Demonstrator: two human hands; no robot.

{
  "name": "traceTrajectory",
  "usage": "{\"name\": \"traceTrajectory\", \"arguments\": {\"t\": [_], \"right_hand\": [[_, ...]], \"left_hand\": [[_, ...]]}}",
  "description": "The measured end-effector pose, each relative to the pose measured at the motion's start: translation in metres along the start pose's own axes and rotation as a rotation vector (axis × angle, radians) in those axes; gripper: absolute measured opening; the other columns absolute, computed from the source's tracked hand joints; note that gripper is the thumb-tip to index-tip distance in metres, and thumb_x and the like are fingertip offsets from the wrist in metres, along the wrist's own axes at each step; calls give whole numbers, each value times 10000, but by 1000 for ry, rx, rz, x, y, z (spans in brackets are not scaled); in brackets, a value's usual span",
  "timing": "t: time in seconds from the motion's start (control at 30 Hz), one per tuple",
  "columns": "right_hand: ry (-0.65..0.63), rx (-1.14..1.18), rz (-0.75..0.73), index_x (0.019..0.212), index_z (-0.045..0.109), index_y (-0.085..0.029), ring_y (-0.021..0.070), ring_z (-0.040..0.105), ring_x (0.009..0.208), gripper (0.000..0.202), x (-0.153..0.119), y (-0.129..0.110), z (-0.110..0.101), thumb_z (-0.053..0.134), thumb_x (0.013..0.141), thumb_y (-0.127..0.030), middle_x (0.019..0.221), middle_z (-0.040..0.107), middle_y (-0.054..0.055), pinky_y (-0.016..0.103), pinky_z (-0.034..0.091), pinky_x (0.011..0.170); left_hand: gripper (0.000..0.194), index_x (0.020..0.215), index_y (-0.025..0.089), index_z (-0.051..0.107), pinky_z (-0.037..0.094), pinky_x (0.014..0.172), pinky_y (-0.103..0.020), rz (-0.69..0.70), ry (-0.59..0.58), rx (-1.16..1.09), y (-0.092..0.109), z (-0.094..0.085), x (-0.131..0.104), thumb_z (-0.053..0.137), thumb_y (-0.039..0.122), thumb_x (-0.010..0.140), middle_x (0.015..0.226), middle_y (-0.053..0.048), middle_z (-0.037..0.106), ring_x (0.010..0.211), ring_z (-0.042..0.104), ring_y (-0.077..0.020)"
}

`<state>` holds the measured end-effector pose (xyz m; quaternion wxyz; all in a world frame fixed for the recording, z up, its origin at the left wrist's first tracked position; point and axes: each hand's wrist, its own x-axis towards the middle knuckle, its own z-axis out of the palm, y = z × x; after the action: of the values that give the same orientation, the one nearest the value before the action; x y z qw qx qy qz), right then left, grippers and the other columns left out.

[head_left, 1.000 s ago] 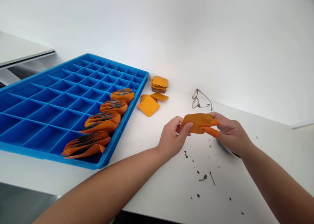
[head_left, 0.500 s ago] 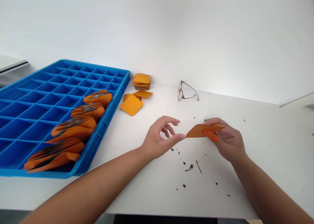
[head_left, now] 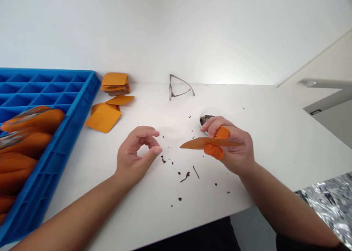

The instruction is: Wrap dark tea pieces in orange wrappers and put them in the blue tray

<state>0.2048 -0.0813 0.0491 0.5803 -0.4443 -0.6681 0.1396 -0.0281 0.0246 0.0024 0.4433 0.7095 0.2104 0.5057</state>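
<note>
Between thumb and index finger, both in orange finger covers, my right hand (head_left: 231, 144) pinches an orange paper packet (head_left: 194, 143), seen nearly edge-on above the white table. Behind that hand, a small clear dish (head_left: 205, 120) of dark dried flakes is partly hidden by the fingers. My left hand (head_left: 140, 148) hovers left of the packet, fingers curved and thumb apart, with nothing in it. Dark crumbs and stem bits (head_left: 187, 176) lie scattered on the table below and between the hands.
On the left stands a blue divided tray (head_left: 79, 108) with bulging orange packets (head_left: 41, 121) in its near cells. Beside it lie a stack of orange packets (head_left: 114, 83) and several loose ones (head_left: 104, 118). Eyeglasses (head_left: 181, 88) rest near the wall. Crinkled silver material (head_left: 334, 203) shows at lower right.
My view has swung right, bringing the dish into sight. My left hand has come away from the packet's edge, leaving a wider gap. The packet stays in my right hand.
</note>
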Motion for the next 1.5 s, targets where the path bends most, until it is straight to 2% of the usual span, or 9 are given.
{"name": "traceTrajectory", "arguments": {"t": [0.17,0.37,0.53,0.67,0.93,1.07,1.2,1.33,1.5], "right_hand": [[-15,65,-4,779,627,-244,173,626,857,215,0,-2,2,796,773,-111,870,651,7,398,588,810],[-92,62,-18,1051,744,-254,204,700,1092,248,-3,0,4,673,904,-68,1148,759,63,431,603,931],[-149,49,31,1211,722,-258,186,652,1271,337,-6,4,6,555,980,-77,1418,656,74,414,588,1050],[-226,37,6,1301,685,-262,193,610,1341,378,-8,7,9,485,1017,-113,1508,583,87,434,560,1106],[-316,42,14,1261,719,-277,252,602,1343,431,-7,3,13,820,842,-288,1483,601,107,464,548,1103],[-277,-31,-52,1052,782,-268,251,512,1434,192,-8,5,16,797,862,-244,1455,631,77,495,429,1212],[-239,-12,-62,974,751,-227,238,596,1309,94,-9,5,21,753,888,-190,1274,718,96,453,510,1103],[-166,-80,-107,877,670,-244,165,613,868,85,-6,-1,17,712,892,-173,907,675,12,415,523,890],[-56,-50,-95,749,542,-231,174,563,833,259,-1,-3,7,766,863,-293,870,598,17,421,504,826]], "left_hand": [[161,1080,253,695,569,654,-300,12,-33,5,-1,-2,-1,712,296,925,997,-32,659,698,651,-126],[117,1062,262,701,584,624,-305,33,-57,63,3,-1,-1,635,297,972,951,-35,688,701,649,-144],[214,1169,262,694,598,687,-347,81,-174,61,6,-2,-4,562,291,1004,1018,-66,697,783,680,-175],[357,1259,298,690,640,737,-361,200,-257,197,13,0,-8,700,225,910,1087,-62,744,887,723,-208],[335,1126,326,762,631,562,-268,195,-174,322,19,5,-15,737,116,866,942,20,800,735,751,-164],[308,1091,304,749,590,496,-225,281,-243,312,22,8,-15,732,99,862,888,25,789,643,724,-131],[429,1233,325,710,667,741,-291,264,-316,296,23,8,-15,752,125,856,1102,-12,789,880,773,-174],[767,1494,323,535,531,1132,-502,181,-327,294,19,2,-16,848,328,794,1588,-88,496,1361,587,-324],[781,1499,356,522,455,1179,-598,95,-242,261,13,1,-16,846,385,789,1664,-73,372,1426,500,-380]]}}
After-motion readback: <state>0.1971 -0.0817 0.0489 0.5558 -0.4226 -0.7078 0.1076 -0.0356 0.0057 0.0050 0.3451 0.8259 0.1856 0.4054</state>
